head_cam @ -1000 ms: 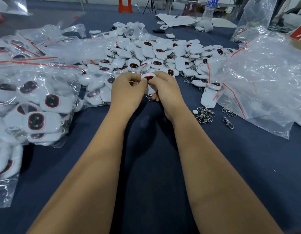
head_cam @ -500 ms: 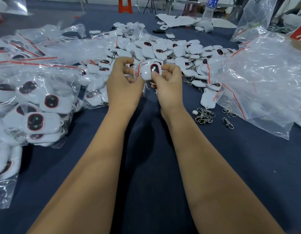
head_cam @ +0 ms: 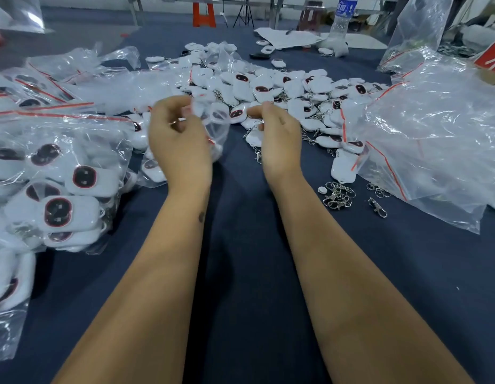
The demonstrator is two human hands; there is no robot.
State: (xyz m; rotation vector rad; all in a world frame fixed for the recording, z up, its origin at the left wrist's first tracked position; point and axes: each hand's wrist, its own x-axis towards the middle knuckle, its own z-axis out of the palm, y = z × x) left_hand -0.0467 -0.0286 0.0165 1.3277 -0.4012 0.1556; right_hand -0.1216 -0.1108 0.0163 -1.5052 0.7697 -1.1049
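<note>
White fob (head_cam: 237,113) at clear bag (head_cam: 217,128), frame centre.
Left hand (head_cam: 181,142) pinches the bag; right hand (head_cam: 281,137) pinches the fob above the surface (head_cam: 240,245).

Dark blue table (head_cam: 240,286): white key fobs (head_cam: 296,90) heaped toward far edge; filled bags (head_cam: 60,184) left edge; empty bags (head_cam: 440,128) right edge; metal clasps (head_cam: 337,196) nearby.

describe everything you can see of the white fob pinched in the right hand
The white fob is a small rounded-rectangle piece, plastic by its look, with a dark oval face ringed in red. It is held above the blue table, face towards the camera, pinched at its right edge in the grip of the right hand. Its left end meets the small clear bag that the left hand holds. Whether the metal chain below it is attached is unclear.
</note>
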